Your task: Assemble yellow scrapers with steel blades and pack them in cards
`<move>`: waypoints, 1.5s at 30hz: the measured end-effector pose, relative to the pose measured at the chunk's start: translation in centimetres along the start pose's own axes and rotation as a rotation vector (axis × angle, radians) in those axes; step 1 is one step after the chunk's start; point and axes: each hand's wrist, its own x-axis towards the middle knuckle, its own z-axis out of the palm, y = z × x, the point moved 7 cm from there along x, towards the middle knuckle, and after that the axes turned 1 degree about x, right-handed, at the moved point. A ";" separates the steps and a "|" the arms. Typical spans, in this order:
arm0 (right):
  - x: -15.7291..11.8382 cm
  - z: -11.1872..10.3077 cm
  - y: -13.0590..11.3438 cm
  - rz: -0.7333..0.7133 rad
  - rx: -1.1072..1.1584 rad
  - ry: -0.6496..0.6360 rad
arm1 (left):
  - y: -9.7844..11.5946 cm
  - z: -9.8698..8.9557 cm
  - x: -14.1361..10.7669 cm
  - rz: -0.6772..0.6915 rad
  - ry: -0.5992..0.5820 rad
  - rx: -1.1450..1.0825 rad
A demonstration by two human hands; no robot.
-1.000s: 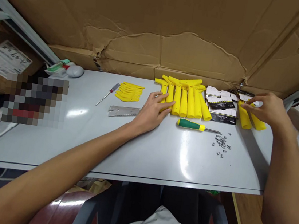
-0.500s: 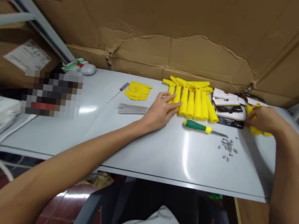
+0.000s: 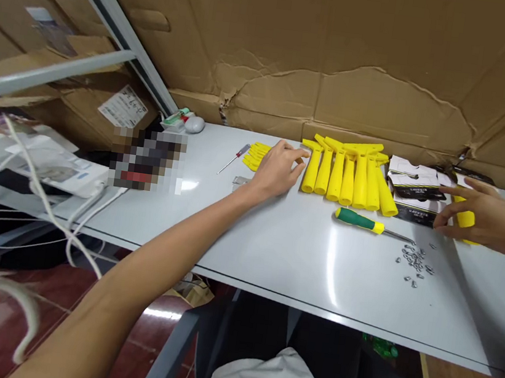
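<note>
My left hand (image 3: pixel 278 170) hovers over the table beside a row of yellow plastic handles (image 3: pixel 347 180), fingers bent and apart, holding nothing. It partly covers a stack of thin yellow pieces (image 3: pixel 255 155) and a metal blade part (image 3: pixel 239 181). My right hand (image 3: pixel 472 215) is spread at the right, near black-and-white packages (image 3: pixel 417 207) and over more yellow handles (image 3: pixel 465 219). A green and yellow screwdriver (image 3: pixel 360 220) lies in front of the row, its tip by a scatter of small metal screws (image 3: pixel 416 260).
A small screwdriver (image 3: pixel 234 158) lies left of the thin pieces. Farther left are a blurred-out object (image 3: pixel 149 160), a grey mouse-like item (image 3: pixel 194 124) and white cables (image 3: pixel 50 206). Cardboard (image 3: pixel 276 43) stands behind the table (image 3: pixel 271 259).
The view has swung left, so the table items appear farther right. My left hand has lifted off the handle row, and my right hand has opened its fingers above the right-hand handles.
</note>
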 end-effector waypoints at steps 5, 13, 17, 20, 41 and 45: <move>-0.5 0.2 -3.6 -0.108 0.080 0.021 | 0.0 0.6 -0.2 0.002 -0.021 0.037; -2.2 4.4 -10.5 -0.473 0.154 -0.095 | 1.5 0.6 -0.7 0.073 -0.019 0.031; -2.4 6.8 -11.3 -0.520 0.129 -0.144 | 3.3 1.3 -1.6 0.140 -0.011 0.009; -2.4 7.3 -11.3 -0.539 0.106 -0.106 | 4.3 1.8 -2.1 0.178 -0.039 0.017; -3.4 5.2 -14.2 -0.463 -0.230 0.164 | 4.5 2.2 -2.2 0.227 -0.052 0.005; -3.2 5.4 -14.3 -0.397 -0.167 0.158 | 4.6 2.0 -2.1 0.254 -0.058 -0.012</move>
